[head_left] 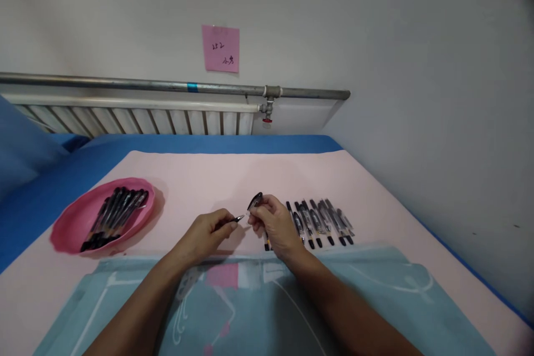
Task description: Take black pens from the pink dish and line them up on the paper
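Observation:
My left hand [206, 232] is closed around a black pen [232, 220], with its metal tip pointing right. Right beside that tip, my right hand [273, 224] pinches a black pen cap [255, 201] between thumb and fingers. The two hands nearly touch over the pink sheet [217, 178]. Just right of my right hand lies a row of several capped black pens [323, 221] side by side. At the far left, a pink oval tray [70, 222] holds several more black pens [114, 217].
A light blue printed cloth [375, 295] covers the near edge under my forearms. The blue table surface [54, 183] shows around the pink sheet. Behind it run a radiator [137, 119] and a metal pipe [167, 86]. A pink note [221, 48] sticks to the wall.

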### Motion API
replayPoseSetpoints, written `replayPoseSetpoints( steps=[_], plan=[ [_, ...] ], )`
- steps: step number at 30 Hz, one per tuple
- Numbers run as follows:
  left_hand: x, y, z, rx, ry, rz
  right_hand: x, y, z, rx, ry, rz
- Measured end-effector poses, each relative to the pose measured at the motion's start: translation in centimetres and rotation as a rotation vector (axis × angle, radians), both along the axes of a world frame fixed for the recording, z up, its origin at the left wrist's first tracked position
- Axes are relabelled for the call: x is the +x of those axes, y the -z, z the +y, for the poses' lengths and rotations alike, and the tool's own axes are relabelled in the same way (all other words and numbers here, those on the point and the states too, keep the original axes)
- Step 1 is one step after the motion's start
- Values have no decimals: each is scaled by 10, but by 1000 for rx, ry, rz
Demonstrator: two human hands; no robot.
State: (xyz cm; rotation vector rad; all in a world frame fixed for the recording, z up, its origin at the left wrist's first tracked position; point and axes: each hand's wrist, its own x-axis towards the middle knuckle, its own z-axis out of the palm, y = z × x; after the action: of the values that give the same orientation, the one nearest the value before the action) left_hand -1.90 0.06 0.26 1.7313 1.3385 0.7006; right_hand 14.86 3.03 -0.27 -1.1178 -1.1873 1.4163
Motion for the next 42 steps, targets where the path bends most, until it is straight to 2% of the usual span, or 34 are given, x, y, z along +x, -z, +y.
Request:
replayPoseSetpoints(
  steps=[3,9,17,22,28,33,42],
  plan=[
    [2,0,0,-16,3,-37,-2,1,-1,-23,39,87],
    [4,-1,-2,-36,6,-75,-5,7,-4,-73,-33,139],
    [7,-4,-3,-52,-35,-76,-4,1,-4,-153,60,369],
    [6,-1,-2,-53,1,-82,-7,2,-8,-132,-25,279],
    [7,-2,-3,-60,-21,-95,-4,-1,-5,-89,106,324],
    [7,-3,-2,-69,-39,-101,-2,2,-6,-73,4,223],
    [10,-5,-4,-106,20,-197,-6,3,-9,-87,-25,235]
  ],
)
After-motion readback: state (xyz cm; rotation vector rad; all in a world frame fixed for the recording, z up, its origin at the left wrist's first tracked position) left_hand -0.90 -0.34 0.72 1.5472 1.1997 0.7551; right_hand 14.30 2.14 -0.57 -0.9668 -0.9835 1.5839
